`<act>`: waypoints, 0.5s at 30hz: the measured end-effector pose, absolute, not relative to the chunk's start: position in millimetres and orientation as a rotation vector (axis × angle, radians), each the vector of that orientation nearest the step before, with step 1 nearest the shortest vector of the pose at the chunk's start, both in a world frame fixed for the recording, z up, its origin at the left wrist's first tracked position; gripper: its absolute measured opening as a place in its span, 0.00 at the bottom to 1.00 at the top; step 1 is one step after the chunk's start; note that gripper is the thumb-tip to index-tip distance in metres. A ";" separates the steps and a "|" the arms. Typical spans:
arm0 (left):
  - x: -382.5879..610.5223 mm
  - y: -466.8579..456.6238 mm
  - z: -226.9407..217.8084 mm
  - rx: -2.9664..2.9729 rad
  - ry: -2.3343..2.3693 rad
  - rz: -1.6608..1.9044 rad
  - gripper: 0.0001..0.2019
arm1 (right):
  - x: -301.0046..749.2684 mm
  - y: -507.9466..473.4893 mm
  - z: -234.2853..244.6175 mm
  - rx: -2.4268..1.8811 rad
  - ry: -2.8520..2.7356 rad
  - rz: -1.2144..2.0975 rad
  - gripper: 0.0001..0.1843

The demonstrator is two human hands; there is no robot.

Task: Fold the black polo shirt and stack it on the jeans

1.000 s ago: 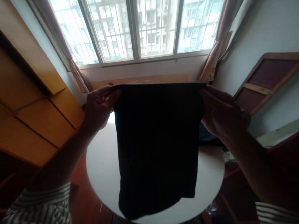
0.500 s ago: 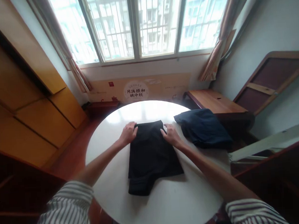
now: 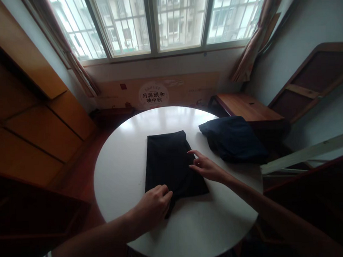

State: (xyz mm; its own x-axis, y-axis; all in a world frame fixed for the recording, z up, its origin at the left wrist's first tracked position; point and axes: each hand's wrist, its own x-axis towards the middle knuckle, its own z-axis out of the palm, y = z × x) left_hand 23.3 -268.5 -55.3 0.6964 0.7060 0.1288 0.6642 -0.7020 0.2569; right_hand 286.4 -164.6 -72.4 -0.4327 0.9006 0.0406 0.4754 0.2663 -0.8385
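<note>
A black folded garment [image 3: 169,163] lies flat in the middle of a round white table [image 3: 124,166]. My left hand [image 3: 154,205] is closed on the garment's near edge, its fingers curled round the cloth. Fingers spread, my right hand [image 3: 205,167] rests on the garment's right edge and holds nothing.
A dark blue folded garment [image 3: 233,138] lies at the table's right rim. Behind it stands a low wooden bench [image 3: 245,106]. Wooden cabinets [image 3: 37,125] fill the left side, a window [image 3: 153,21] the back wall, and a leaning wooden frame [image 3: 310,81] the right.
The black garment went from held up in the air to lying on the table. My left hand has moved from its far corner to its near edge; my right hand slid down its right side.
</note>
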 end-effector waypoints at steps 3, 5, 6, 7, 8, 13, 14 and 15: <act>33.6 -264.4 -44.2 2.703 1.173 0.251 0.09 | 289.3 -158.9 -72.5 -1.221 -1.934 1.193 0.28; 48.7 -257.0 -39.4 2.740 1.248 0.177 0.10 | 287.5 -144.4 -73.5 -1.316 -1.870 1.245 0.24; 58.2 -251.3 -38.9 2.766 1.278 0.134 0.12 | 285.3 -133.5 -74.0 -1.390 -1.831 1.230 0.21; 68.2 -244.6 -39.8 2.789 1.301 0.090 0.15 | 282.2 -120.5 -74.3 -1.464 -1.791 1.184 0.20; 78.2 -237.1 -41.6 2.808 1.312 0.046 0.15 | 278.5 -106.3 -74.3 -1.526 -1.752 1.114 0.19; 108.8 -207.4 -53.6 2.866 1.103 -0.151 0.05 | 256.6 -44.8 -70.8 -1.626 -1.697 0.837 0.20; 110.3 -205.7 -55.3 2.895 1.030 -0.147 0.06 | 252.9 -37.8 -70.3 -1.629 -1.698 0.796 0.18; 110.7 -205.5 -57.1 2.934 0.960 -0.118 0.06 | 249.9 -32.5 -70.4 -1.628 -1.700 0.762 0.15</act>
